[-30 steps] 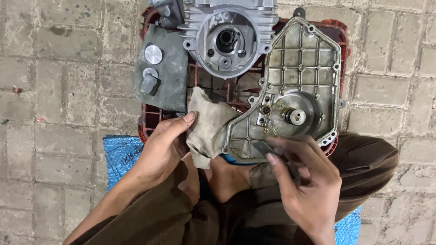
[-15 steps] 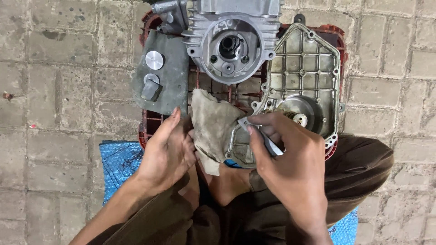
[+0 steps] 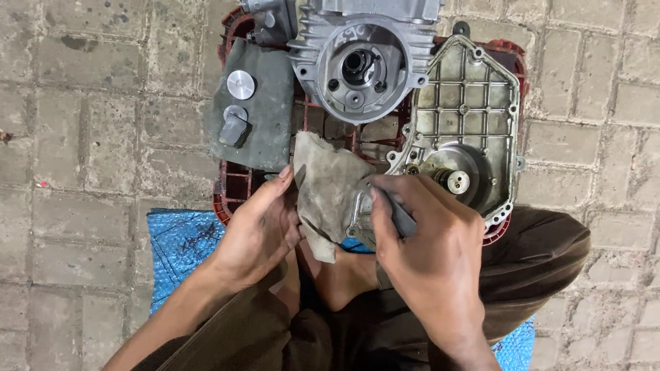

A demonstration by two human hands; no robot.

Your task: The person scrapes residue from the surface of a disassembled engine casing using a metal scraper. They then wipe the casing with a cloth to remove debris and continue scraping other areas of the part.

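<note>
My left hand [image 3: 260,230] pinches a dirty beige rag [image 3: 328,189] and presses it against the near left edge of a grey cast metal engine cover [image 3: 467,110]. That cover lies ribbed side up, with a short shaft [image 3: 456,181] standing in its round recess. My right hand [image 3: 430,251] is closed around a thin grey tool [image 3: 397,214], whose tip rests on the cover's near edge beside the rag. The tool's working end is hidden by my fingers.
A silver engine block [image 3: 357,62] with a round bore sits on a red plastic crate [image 3: 237,189]. A grey cloth [image 3: 265,130] on the crate carries two small round metal parts [image 3: 240,85]. Blue sheet [image 3: 180,244] lies on the brick paving under my legs.
My right hand has risen from the cover's lower rim to its near left edge, now gripping the thin tool. The left hand keeps hold of the rag.
</note>
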